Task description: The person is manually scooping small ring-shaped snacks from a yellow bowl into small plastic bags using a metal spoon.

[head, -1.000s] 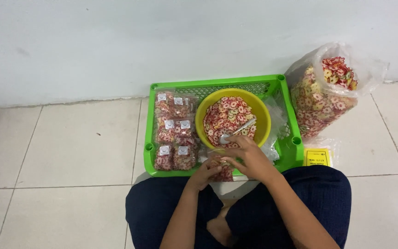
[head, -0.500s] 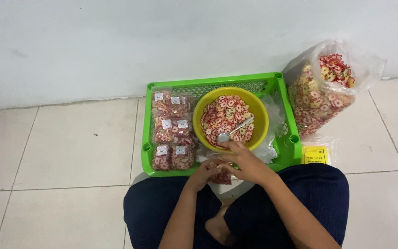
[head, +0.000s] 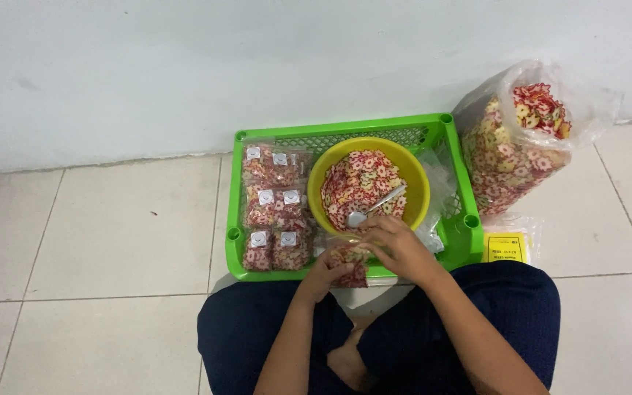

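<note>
You are holding a small clear pouch (head: 349, 262) of red, white and yellow flower-shaped snacks between both hands, right at the near rim of the green plastic crate (head: 345, 130). Your left hand (head: 325, 272) is cupping the pouch from below and to the left, fingers curled around it; your right hand (head: 401, 247) is closing over its top edge from the right, fingers bent, though you cannot tell from here exactly how tightly it is pinching. The pouch is lying roughly crosswise between the two hands, touching both, with the left hand carrying more of it.

Just beyond your right hand, the yellow bowl (head: 417, 192) of loose snacks is sitting in the crate, and a metal spoon (head: 376, 206) is resting in it, handle slanting up to the right, bowl end pointing back toward you.

Left of the bowl, filled pouches (head: 273, 206) are lying in two columns, each bearing a small round white sticker near its top. Outside the crate on the right, a large open clear bag (head: 521, 143) of the same snacks is standing against the wall, and a yellow rectangular label card (head: 505, 247) is lying on the tile floor (head: 111, 241) in front of it.
</note>
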